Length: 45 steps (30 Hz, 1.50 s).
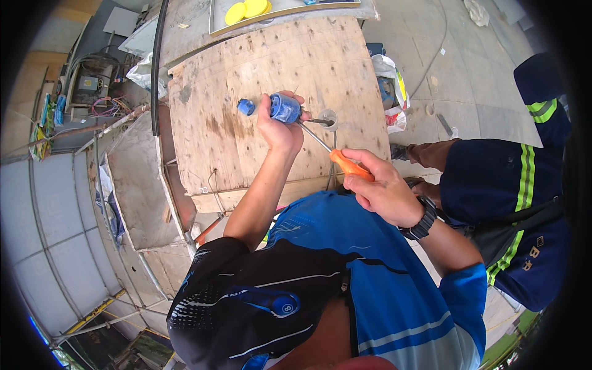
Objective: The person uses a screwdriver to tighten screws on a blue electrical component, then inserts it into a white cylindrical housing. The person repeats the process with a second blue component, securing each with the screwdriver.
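Blue plastic plug (282, 108): chunky, rounded body with a smaller blue cap-like end (246, 107) sticking out to the left. Lies roughly horizontal, raised above the plywood tabletop (246, 68), wrapped in the left hand (279, 126). Screwdriver (333, 155): orange handle, thin bare metal shaft. Slants up and left, tip meeting the right end of the plug body; exact contact point too small to make out. Handle sits in the right hand (382, 188), near the tabletop's front edge.
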Motion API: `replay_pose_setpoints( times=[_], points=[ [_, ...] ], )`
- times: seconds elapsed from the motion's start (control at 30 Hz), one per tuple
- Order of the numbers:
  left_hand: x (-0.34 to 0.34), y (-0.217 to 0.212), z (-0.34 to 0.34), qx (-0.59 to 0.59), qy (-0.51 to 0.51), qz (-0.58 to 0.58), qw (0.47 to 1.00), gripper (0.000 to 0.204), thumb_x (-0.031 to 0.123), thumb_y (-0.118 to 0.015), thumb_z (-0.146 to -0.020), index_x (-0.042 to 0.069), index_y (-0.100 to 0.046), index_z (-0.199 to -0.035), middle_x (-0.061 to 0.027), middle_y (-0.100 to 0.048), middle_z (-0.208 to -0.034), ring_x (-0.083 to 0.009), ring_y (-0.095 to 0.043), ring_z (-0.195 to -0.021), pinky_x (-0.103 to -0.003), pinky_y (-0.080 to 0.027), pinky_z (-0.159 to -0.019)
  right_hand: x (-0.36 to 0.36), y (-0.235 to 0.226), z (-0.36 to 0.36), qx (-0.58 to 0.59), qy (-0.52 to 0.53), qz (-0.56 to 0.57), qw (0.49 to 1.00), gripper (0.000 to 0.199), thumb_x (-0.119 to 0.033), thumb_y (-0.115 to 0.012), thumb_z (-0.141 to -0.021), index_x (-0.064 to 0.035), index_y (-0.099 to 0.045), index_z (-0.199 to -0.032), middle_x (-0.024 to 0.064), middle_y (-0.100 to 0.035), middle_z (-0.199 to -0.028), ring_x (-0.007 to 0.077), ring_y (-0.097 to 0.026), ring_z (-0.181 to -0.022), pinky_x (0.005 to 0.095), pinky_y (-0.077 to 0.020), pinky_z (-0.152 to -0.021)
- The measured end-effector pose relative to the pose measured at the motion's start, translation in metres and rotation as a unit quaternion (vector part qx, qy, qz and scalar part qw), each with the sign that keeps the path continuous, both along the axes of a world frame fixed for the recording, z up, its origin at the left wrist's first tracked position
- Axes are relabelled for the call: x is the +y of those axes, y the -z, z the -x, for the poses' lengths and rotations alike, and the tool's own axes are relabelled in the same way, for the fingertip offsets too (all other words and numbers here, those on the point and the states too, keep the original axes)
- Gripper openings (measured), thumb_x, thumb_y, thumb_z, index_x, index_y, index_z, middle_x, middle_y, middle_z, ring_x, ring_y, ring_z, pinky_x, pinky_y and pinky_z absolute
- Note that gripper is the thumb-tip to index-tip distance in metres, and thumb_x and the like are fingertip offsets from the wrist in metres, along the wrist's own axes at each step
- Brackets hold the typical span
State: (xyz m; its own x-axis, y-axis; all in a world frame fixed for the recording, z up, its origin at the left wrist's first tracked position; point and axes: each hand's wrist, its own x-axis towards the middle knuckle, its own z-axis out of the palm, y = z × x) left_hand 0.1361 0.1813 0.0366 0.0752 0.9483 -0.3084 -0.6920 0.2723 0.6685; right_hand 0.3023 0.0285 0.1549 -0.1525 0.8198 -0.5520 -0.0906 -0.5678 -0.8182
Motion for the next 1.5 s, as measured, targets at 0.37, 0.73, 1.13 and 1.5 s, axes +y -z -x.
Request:
replay_pose_setpoints(
  times=[0.37,0.73,1.13,1.5],
  points=[
    [-0.018,-0.004,0.045,-0.232,0.029,-0.001,0.972,0.05,0.045,-0.043,-0.097,0.0,-0.061,-0.105,-0.0184,-0.061,-0.095,-0.0232,-0.054,-0.068,-0.043,-0.046,-0.079,0.009,0.313,-0.075,-0.551,0.055,-0.165,0.816,0.036,-0.011,-0.068,-0.082,-0.0049,-0.055,-0.115,0.0216,-0.057,-0.106,0.0427,-0.058,-0.1,0.0533,-0.0489,-0.082],
    [-0.052,-0.002,0.049,-0.241,-0.031,0.054,0.969,0.04,0.036,-0.038,-0.098,0.006,-0.063,-0.099,-0.0157,-0.067,-0.094,-0.0315,-0.06,-0.068,-0.049,-0.048,-0.078,0.056,0.3,-0.025,-0.543,0.059,-0.248,0.8,0.032,-0.013,-0.072,-0.082,-0.0063,-0.063,-0.111,0.0178,-0.061,-0.103,0.0387,-0.061,-0.097,0.0487,-0.0517,-0.079],
    [-0.086,-0.001,0.03,-0.242,-0.044,0.035,0.969,0.035,0.029,-0.037,-0.099,0.005,-0.061,-0.106,-0.0175,-0.066,-0.107,-0.0334,-0.064,-0.092,-0.048,-0.052,-0.084,0.06,0.118,0.046,-0.118,0.032,-0.431,0.894,0.017,-0.015,-0.07,-0.092,-0.0006,-0.066,-0.1,0.0129,-0.07,-0.091,0.0202,-0.069,-0.081,0.0326,-0.0535,-0.072],
    [-0.124,-0.038,0.018,-0.249,-0.048,0.069,0.965,0.056,0.053,-0.048,-0.098,-0.001,-0.057,-0.11,-0.0181,-0.064,-0.105,-0.0332,-0.062,-0.1,-0.047,-0.053,-0.087,0.024,0.08,0.039,-0.128,0.086,-0.541,0.827,0.019,0.0,-0.071,-0.086,-0.0003,-0.068,-0.104,0.0122,-0.07,-0.086,0.0222,-0.069,-0.076,0.0312,-0.0531,-0.065]
  ],
)
